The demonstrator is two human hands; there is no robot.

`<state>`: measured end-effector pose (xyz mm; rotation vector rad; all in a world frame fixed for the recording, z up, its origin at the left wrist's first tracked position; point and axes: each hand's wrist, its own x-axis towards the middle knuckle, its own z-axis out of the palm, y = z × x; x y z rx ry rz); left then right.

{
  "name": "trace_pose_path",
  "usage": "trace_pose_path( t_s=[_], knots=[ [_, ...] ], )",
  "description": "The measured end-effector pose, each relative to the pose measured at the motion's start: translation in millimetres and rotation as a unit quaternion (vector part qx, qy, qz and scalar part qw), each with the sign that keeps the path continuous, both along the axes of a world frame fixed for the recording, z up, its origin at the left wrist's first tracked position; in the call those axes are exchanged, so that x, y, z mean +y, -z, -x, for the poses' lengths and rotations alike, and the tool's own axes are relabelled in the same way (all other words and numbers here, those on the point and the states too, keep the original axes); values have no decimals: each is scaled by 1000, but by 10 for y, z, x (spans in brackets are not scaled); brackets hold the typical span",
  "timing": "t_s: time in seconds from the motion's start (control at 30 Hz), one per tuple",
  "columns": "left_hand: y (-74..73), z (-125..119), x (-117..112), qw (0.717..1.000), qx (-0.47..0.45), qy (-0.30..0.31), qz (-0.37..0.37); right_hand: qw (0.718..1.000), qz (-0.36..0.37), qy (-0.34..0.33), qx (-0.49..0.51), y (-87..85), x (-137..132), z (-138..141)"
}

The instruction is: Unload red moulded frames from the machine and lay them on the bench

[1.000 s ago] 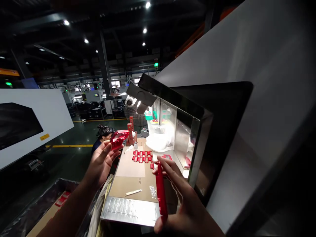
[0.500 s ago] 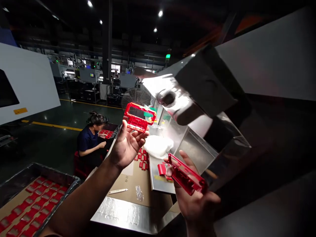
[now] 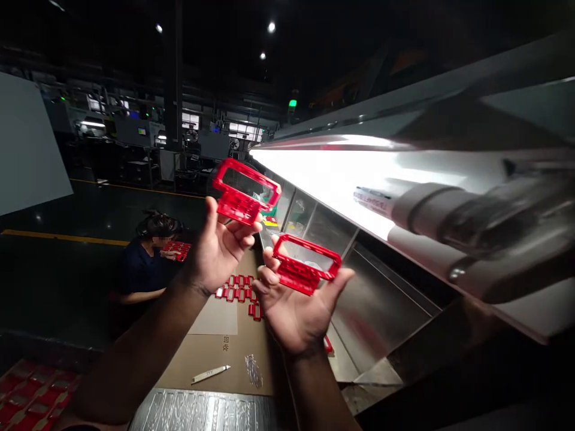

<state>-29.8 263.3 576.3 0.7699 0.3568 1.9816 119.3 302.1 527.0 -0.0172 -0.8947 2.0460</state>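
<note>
Upper red part (image 3: pixel 238 208) and lower red part (image 3: pixel 297 278), centre: glossy, plastic-looking; highlights are thrown back by both. Board (image 3: pixel 177 366), lower centre: matt, cardboard-like; partly covered by pale sheet (image 3: pixel 213 318), smooth, paper-like. Table edge (image 3: pixel 197 413), bottom: shiny, metallic, surface broken by ripples. Panel (image 3: pixel 381 299), lower right: smooth metal; reddish reflection is carried. Shirt (image 3: pixel 135 266), left: dark matt cloth. Floor (image 3: pixel 90 209), left: smooth, faintly glossy.

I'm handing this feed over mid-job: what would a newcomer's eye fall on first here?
First, a red frame held up in the left hand and a second red frame slightly lower in the right hand. Next, the glaring white lamp across the upper right of the picture; then the rows of red parts on the brown work surface below.
</note>
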Motion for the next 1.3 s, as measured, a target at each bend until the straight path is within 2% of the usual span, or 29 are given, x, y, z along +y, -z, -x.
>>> trace_pose_path(
  t_s=[0.17, 0.3, 0.4, 0.6, 0.67, 0.7, 0.77, 0.8, 0.83, 0.9, 0.93, 0.97, 1.0, 1.07, 1.1, 1.17, 1.23, 1.3],
  knots=[
    [-23, 362, -175, 996, -31, -76, -44, 995, -31, -93, 34, -305, -95, 427],
    [131, 660, -268, 993, -50, -101, -43, 987, -93, -122, 42, -538, -161, 687],
    [302, 857, -273, 992, -47, -111, -30, 984, -120, -127, 39, -633, -195, 843],
    [558, 1133, -225, 991, -30, -131, -28, 982, -98, -152, 49, -605, -163, 1056],
    [657, 1176, -200, 990, -30, -138, -12, 982, -74, -165, 52, -487, -103, 1107],
    [736, 1188, -187, 990, -26, -140, 1, 983, -57, -167, 47, -374, -61, 1132],
    [995, 1201, -166, 989, -4, -142, 29, 989, -15, -144, 19, 14, 48, 1180],
    [1187, 1208, -160, 988, 14, -143, 49, 993, 8, -116, -8, 302, 112, 1198],
    [1424, 1217, -158, 987, 38, -140, 75, 996, 28, -77, -45, 651, 181, 1205],
    [2027, 1256, -163, 973, 102, -131, 158, 985, 53, 16, -166, 1489, 318, 1167],
    [2379, 1288, -168, 958, 136, -116, 223, 964, 37, 63, -257, 1939, 383, 1116],
    [2751, 1329, -173, 935, 179, -103, 288, 922, 4, 113, -370, 2380, 443, 1047],
    [3130, 1376, -176, 906, 219, -98, 348, 861, -38, 147, -486, 2792, 497, 965],
    [3854, 1483, -174, 870, 231, -115, 421, 801, -47, 160, -575, 3466, 594, 806],
    [4176, 1538, -166, 852, 243, -124, 448, 776, -58, 159, -608, 3719, 642, 746],
    [4701, 1636, -123, 817, 281, -143, 482, 736, -85, 146, -655, 4077, 750, 702],
    [5062, 1706, -33, 787, 337, -150, 494, 693, -126, 124, -699, 4305, 879, 765],
    [5291, 1744, 116, 761, 399, -148, 489, 651, -171, 98, -733, 4474, 1020, 912]
  ],
)
